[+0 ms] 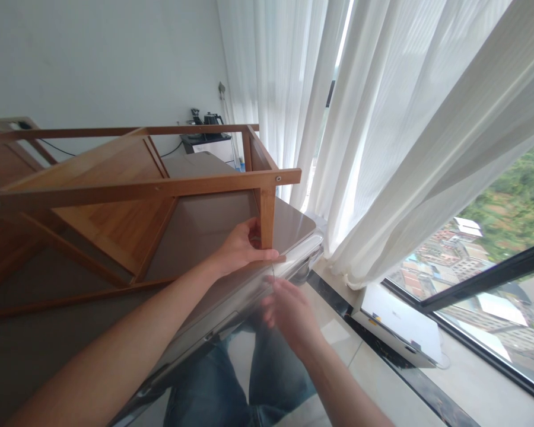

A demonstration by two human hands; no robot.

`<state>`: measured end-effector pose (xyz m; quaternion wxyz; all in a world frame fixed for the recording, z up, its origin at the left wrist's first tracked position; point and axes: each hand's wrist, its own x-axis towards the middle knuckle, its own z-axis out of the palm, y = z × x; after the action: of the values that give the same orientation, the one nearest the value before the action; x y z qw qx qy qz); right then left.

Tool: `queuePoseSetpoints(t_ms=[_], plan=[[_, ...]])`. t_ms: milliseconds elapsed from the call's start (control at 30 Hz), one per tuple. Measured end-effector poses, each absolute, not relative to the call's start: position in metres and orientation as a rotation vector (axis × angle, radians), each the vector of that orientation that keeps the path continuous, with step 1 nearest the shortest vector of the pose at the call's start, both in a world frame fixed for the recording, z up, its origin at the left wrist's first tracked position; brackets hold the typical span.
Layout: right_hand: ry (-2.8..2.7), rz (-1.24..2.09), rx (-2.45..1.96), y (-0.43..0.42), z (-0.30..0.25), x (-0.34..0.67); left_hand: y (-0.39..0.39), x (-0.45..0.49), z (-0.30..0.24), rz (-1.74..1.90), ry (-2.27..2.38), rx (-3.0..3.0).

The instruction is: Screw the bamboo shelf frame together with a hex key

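A wooden shelf rack [213, 184] lies on its side on the brown tabletop [289, 216]. My left hand [238, 248] is closed around the lower end of its short crosspiece, the thumb along the bottom rail's end. Just below that corner, my right hand [289, 311] pinches a thin rod [273, 271] that looks like a hex key, its tip at the rail end. Motion blurs the right fingers, and the rod's lower part is hidden in them. A round bolt head [278, 178] shows at the upper rail's end.
Clear plastic film [311, 243] covers the table edge. White curtains [360, 148] hang beside the open window [480, 284]. A white flat box [398, 326] stands on the sill side. Behind the rack, a black kettle [212, 118] sits on a small cabinet [209, 145].
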<state>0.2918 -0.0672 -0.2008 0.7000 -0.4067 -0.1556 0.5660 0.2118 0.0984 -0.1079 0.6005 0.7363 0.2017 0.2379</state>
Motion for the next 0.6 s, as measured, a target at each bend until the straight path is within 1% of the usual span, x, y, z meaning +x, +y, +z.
queuePoseSetpoints(t_ms=[167, 367, 600], plan=[[-0.404, 1.191, -1.029, -0.057, -0.199, 0.295, 0.098, 0.211, -0.107, 0.529, 0.466, 1.702], [-0.437, 1.125, -1.071, -0.047, -0.199, 0.298, 0.100, 0.212, -0.109, 0.547, 0.463, 1.720], [-0.467, 1.097, -1.065, -0.072, -0.198, 0.300, 0.091, 0.211, -0.105, 0.568, 0.499, 1.808]])
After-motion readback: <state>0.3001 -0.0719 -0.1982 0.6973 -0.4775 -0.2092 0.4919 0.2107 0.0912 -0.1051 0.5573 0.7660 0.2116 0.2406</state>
